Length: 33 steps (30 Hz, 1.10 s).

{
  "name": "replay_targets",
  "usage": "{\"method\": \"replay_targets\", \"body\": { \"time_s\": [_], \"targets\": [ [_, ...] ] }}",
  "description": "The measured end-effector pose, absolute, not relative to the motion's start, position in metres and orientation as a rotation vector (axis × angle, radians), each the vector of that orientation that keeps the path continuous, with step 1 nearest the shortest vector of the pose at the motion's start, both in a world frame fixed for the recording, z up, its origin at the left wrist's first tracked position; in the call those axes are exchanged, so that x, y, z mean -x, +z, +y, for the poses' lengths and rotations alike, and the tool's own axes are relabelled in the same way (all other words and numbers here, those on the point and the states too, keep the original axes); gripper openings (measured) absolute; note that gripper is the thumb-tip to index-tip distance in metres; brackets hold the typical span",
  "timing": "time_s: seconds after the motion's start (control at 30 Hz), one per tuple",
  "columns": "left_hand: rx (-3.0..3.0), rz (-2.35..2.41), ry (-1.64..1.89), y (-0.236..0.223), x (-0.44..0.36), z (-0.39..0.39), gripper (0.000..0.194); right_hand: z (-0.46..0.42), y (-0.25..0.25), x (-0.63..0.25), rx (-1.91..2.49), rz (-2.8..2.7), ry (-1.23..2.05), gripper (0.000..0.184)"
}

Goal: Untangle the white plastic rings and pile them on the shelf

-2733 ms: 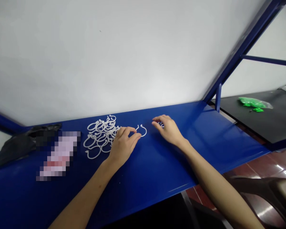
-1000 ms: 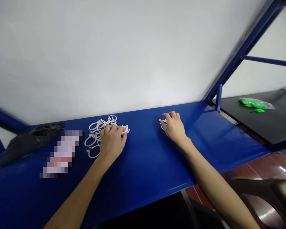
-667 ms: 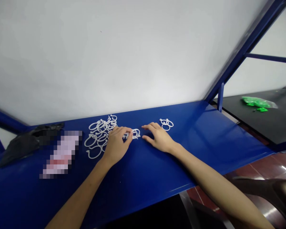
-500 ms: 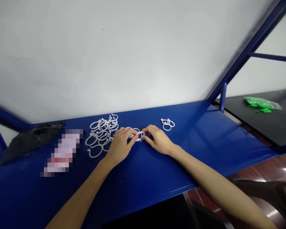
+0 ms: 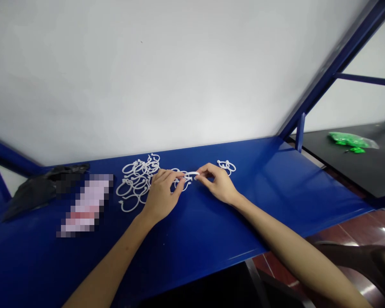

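Right hand [image 5: 220,185] moving from the small group [image 5: 227,162] to a shared white ring [image 5: 192,173]

Item 1, right hand: since about a second ago, it is shifting leftward from that group and is now pinching one end of the ring between thumb and forefinger.

Item 2, left hand [image 5: 162,192]: thumb and forefinger are closing to a narrow pinch; they appear to be gripping the ring's other side, the contact being partly hidden.

Item 3, white ring: it is spanning the gap between the fingertips, above the middle of the blue table [image 5: 195,239], nearer the back edge than the front. Both hands seem to be engaging one piece together, so the handling appears to be centring on this ring.

Item 4, loose rings [image 5: 181,190]: several are lying just below and behind the held piece; their exact count is escaping me.

Item 5, main pile [image 5: 140,167]: many similar rings are overlapping left of the left hand, spreading forward from near the back edge.

Item 6, small group: a few rings are overlapping toward the table's right end, near the back edge, partly behind the right hand.

Item 7, black plastic bag [image 5: 35,192]: it is lying crumpled toward the back left corner, beside a pixelated pink item [image 5: 91,196].
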<state>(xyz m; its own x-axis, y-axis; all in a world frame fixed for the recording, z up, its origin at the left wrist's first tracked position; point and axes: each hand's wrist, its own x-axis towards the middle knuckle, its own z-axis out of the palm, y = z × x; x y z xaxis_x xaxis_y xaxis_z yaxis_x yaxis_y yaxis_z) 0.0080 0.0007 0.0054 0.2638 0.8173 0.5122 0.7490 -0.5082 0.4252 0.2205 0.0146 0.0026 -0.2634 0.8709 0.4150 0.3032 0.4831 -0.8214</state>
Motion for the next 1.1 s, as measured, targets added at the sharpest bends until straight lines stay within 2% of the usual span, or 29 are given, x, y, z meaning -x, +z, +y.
{"method": "replay_targets", "body": {
  "time_s": [0.17,0.33,0.47,0.8,0.93,1.1],
  "targets": [
    [-1.835,1.503,0.952,0.019,-0.007,-0.001,0.039,0.012,0.007,-0.222,0.804,-1.937,0.602,0.006],
    [-1.571,1.304,0.885,0.019,-0.013,-0.005,0.031,0.010,0.009,-0.223,0.737,-1.997,0.370,0.014],
    [-1.521,1.263,0.941,0.011,-0.017,-0.006,0.036,0.007,0.010,-0.222,0.739,-1.968,0.314,0.016],
    [-1.448,1.245,1.018,0.007,-0.015,-0.001,0.028,0.003,0.009,-0.219,0.730,-2.009,0.332,0.015],
    [-1.527,1.345,1.134,0.004,-0.014,0.000,0.025,0.000,0.011,-0.218,0.905,-1.923,0.472,0.023],
    [-1.677,1.521,1.232,0.011,-0.016,-0.003,0.020,-0.002,0.008,-0.217,0.981,-1.930,0.678,0.024]
  ]
}}
